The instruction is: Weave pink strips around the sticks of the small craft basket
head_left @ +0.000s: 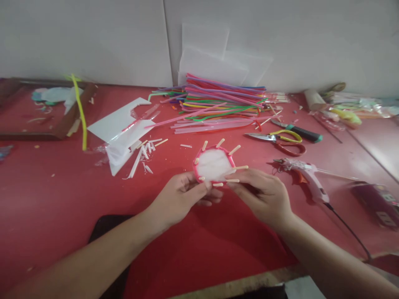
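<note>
Both hands hold a small round craft piece (214, 163) just above the red table (56, 195): a white disc with a pink rim and several short beige straw stubs sticking out around it. My left hand (182, 198) grips its lower left edge, fingers curled under it. My right hand (264, 195) pinches the lower right edge, where a beige stub (233, 180) lies at the fingertips.
A pile of coloured straws (218, 101) lies behind the piece. Scissors (280, 139) and a pink glue gun (307, 176) with its cord lie to the right. White sheets and cut scraps (124, 128) lie to the left, near a brown tray (46, 110).
</note>
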`<state>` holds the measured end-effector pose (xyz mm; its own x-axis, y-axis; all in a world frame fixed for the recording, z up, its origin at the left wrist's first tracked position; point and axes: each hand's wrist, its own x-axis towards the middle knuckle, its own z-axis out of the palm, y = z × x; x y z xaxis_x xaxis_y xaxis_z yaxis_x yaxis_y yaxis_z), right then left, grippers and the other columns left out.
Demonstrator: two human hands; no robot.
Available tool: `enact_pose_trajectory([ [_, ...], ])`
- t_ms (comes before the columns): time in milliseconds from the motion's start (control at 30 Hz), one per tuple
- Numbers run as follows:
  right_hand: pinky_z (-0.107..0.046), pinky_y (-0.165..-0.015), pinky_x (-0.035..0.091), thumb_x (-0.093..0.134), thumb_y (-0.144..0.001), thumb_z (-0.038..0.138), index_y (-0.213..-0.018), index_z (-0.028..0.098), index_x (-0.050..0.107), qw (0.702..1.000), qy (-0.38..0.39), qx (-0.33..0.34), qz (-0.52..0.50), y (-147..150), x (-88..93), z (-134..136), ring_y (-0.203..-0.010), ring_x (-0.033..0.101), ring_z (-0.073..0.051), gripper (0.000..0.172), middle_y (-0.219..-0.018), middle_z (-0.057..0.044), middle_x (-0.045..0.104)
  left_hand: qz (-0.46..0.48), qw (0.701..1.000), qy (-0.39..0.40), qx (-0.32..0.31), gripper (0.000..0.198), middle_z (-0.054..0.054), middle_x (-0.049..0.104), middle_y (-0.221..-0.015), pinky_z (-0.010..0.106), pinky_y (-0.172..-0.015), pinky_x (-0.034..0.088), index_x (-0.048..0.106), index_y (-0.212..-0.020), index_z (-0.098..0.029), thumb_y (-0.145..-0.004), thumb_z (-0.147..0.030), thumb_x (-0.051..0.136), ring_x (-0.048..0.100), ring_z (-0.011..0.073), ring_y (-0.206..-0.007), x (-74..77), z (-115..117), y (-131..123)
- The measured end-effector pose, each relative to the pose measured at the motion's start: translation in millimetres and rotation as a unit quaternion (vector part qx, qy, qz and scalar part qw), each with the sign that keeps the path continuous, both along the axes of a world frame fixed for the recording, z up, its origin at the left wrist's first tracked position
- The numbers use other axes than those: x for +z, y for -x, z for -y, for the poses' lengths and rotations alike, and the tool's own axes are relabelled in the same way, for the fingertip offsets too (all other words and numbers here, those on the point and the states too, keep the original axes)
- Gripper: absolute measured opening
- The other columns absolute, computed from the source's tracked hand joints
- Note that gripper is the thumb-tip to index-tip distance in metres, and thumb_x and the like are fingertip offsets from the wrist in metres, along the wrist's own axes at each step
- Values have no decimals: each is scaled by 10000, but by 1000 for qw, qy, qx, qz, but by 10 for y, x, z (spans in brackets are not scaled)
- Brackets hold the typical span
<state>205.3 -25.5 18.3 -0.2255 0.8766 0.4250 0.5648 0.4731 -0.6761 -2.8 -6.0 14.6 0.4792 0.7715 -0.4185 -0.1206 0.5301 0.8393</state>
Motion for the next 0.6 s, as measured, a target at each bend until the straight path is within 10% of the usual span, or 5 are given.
enact_pose_trajectory([
  [600, -177, -500, 486, 677, -818, 147, -840, 196, 635, 998, -24, -63, -16, 70, -55, 28, -546, 616, -87, 68, -679, 20, 685, 28, 996, 63, 59, 162, 72, 808, -837, 263, -720, 598, 737, -852, -164, -860, -314, 676, 760, 195, -825, 2, 17, -22],
])
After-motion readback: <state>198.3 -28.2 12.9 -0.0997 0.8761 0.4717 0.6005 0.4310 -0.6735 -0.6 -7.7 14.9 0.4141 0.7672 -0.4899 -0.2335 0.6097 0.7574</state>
